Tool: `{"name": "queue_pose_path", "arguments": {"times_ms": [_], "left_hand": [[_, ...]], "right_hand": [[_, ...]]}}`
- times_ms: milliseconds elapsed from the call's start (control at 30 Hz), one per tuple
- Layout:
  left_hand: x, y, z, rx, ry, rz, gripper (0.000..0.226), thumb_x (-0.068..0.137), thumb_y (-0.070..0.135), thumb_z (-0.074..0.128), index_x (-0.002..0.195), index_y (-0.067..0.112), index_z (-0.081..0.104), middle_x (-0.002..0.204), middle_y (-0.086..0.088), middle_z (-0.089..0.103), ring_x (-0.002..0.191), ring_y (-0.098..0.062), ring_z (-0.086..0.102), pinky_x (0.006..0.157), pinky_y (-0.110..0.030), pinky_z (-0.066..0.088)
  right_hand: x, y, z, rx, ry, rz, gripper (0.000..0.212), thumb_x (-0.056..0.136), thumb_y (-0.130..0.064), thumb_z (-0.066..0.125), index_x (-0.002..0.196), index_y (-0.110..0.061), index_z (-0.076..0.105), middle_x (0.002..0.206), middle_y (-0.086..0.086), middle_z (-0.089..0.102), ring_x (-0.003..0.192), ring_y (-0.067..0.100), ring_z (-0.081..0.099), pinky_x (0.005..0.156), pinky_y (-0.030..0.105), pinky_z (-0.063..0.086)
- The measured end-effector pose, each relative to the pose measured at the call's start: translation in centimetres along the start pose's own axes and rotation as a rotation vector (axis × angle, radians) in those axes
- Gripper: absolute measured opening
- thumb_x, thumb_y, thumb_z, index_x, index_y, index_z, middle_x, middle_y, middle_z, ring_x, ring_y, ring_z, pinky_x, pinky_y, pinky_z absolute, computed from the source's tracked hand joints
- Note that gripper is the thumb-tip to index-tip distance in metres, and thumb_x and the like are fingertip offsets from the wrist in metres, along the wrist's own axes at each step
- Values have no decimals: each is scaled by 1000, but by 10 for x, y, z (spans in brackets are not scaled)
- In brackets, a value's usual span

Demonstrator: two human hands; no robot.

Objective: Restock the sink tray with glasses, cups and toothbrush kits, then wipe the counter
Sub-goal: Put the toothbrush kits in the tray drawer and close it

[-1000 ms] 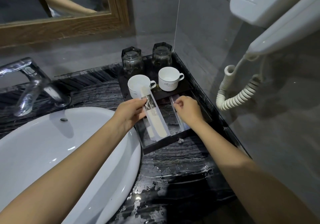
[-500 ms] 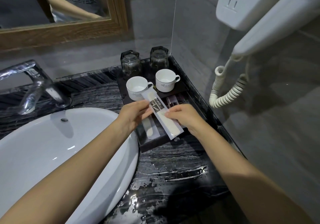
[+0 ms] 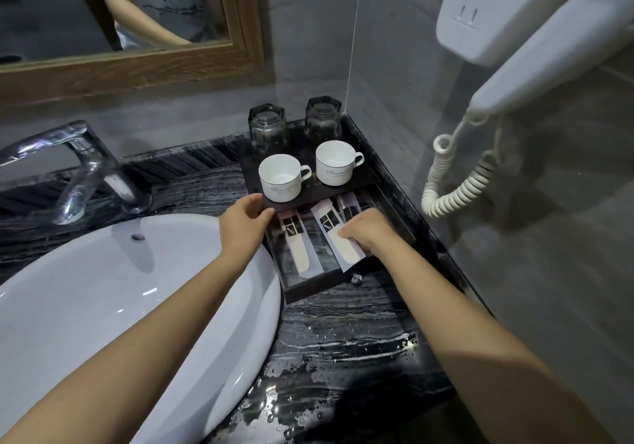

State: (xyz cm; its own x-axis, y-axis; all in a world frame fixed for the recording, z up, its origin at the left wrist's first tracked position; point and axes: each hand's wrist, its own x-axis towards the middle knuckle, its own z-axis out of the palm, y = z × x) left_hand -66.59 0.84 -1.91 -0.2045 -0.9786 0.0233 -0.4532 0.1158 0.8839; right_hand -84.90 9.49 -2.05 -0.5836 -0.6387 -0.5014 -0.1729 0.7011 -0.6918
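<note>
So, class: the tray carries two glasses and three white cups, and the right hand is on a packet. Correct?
Not quite: the head view shows two white cups, not three. The tray, two glasses and right hand on the packet are as stated.

A chrome faucet (image 3: 79, 165) overhangs the white basin (image 3: 103, 289) below a wood-framed mirror (image 3: 137, 69)

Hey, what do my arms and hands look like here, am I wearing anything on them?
Both arms are bare: no sleeves, gloves, watch or bracelet reach the left hand or right hand, and no rings show. The mirror reflects a pale short-sleeved T-shirt with dark print.
</note>
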Motion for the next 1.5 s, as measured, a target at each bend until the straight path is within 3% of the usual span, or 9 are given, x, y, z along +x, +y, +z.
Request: {"name": "queue_pose_path", "arguments": {"times_ms": [67, 167, 267, 667, 933, 1100, 1233, 1367, 1500], "left_hand": [[0, -3, 0, 233, -49, 168, 32, 85, 16, 62, 117, 13, 62, 112, -6, 68, 97, -19, 60, 85, -25, 42], [7, -13, 5, 491, -189, 280, 44, 90, 21, 56, 131, 10, 50, 139, -12, 50, 132, -27, 40, 106, -34, 32], [9, -20, 8, 598, -263, 346, 49, 92, 22, 52, 137, 6, 41, 149, -13, 35, 141, -30, 23, 114, -37, 20], [11, -28, 11, 578, -211, 458, 48, 91, 17, 54, 136, 3, 42, 147, -13, 39, 140, -30, 26, 114, -30, 16], [12, -34, 12, 576, -206, 453, 50, 92, 19, 53, 138, 4, 39, 150, -12, 34, 142, -27, 22, 115, -31, 16], [11, -37, 13, 574, -209, 445, 52, 92, 19, 52, 140, 4, 36, 151, -13, 31, 143, -26, 19, 115, -30, 14], [12, -39, 13, 574, -214, 445, 52, 92, 19, 52, 140, 3, 37, 151, -13, 31, 143, -26, 19, 116, -32, 16], [14, -42, 12, 607, -231, 467, 52, 93, 19, 51, 140, 4, 36, 151, -12, 31, 143, -26, 19, 116, -33, 16], [15, -43, 11, 633, -246, 479, 53, 93, 20, 51, 140, 3, 35, 151, -13, 30, 143, -28, 18, 115, -32, 15]], "right_hand": [[8, -1, 10, -45, 29, -3, 33, 80, -13, 68, 108, 5, 64, 110, 18, 69, 96, 27, 67, 78, 32, 54], [15, -1, 19, -81, 77, -22, 26, 83, -13, 64, 104, 3, 68, 109, 15, 69, 99, 28, 67, 87, 35, 55], [20, 0, 24, -134, 117, -64, 11, 85, -11, 63, 87, -1, 66, 108, 13, 69, 98, 29, 66, 82, 34, 54], [32, 8, 41, -501, 156, -221, 12, 86, -12, 58, 91, -4, 66, 103, 13, 67, 93, 32, 64, 76, 38, 57], [34, 12, 43, -494, 176, -211, 12, 88, -3, 51, 79, -8, 57, 103, 14, 65, 90, 31, 64, 75, 39, 58], [32, 13, 40, -486, 173, -208, 12, 89, -3, 51, 88, -3, 62, 105, 14, 65, 93, 31, 63, 78, 39, 57], [24, 8, 29, -401, 175, -272, 16, 89, -17, 60, 76, -7, 58, 95, 12, 67, 90, 31, 64, 78, 38, 56], [1, 12, 0, -286, 206, -351, 11, 87, -20, 62, 92, -11, 67, 79, -1, 60, 80, 19, 61, 72, 28, 51], [-40, 37, -20, -221, 274, -391, 11, 85, -22, 64, 89, -12, 67, 77, -1, 63, 72, 14, 58, 70, 29, 49]]}}
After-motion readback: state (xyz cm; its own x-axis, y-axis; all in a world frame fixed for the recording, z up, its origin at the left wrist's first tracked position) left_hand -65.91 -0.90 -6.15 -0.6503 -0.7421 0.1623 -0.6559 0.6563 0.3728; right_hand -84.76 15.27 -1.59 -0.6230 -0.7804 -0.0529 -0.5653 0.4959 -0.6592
